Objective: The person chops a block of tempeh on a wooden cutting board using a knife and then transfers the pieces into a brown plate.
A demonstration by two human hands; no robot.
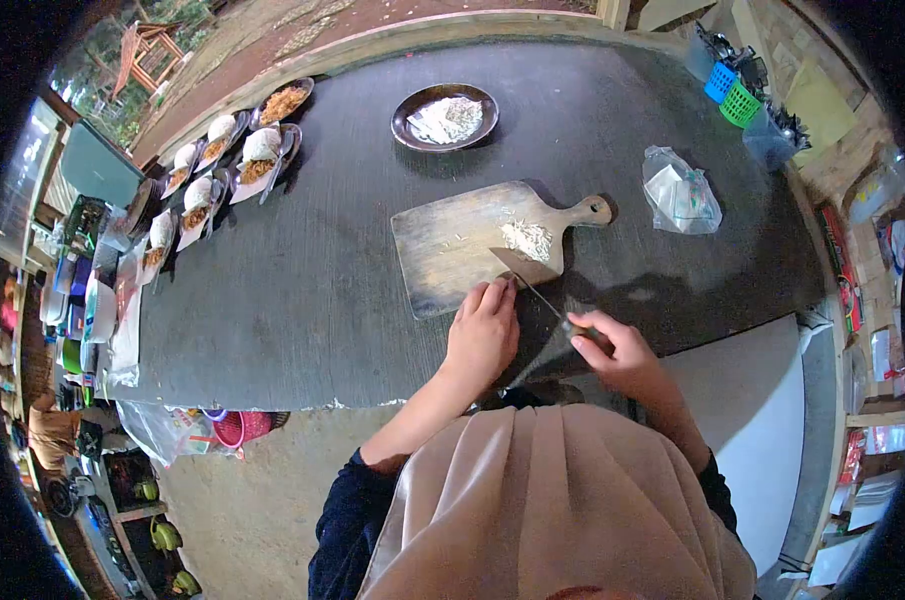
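Note:
A wooden cutting board (447, 250) lies on the dark table with a small heap of chopped white pieces (527, 240) on its right part. My right hand (612, 350) is closed round the handle of a knife (537, 285), whose blade reaches over the board's near right edge, just below the heap. At that same edge is my left hand (485, 325), its fingers bent together close to the blade; whatever they may hold is hidden. Beyond the board sits a dark round plate (402, 128) with white pieces on it.
Several plates of rice and brown food (259, 155) stand at the table's (292, 300) far left. A clear plastic bag (680, 195) lies to the right of the board. Blue (719, 82) and green (739, 103) baskets of utensils stand at the back right corner.

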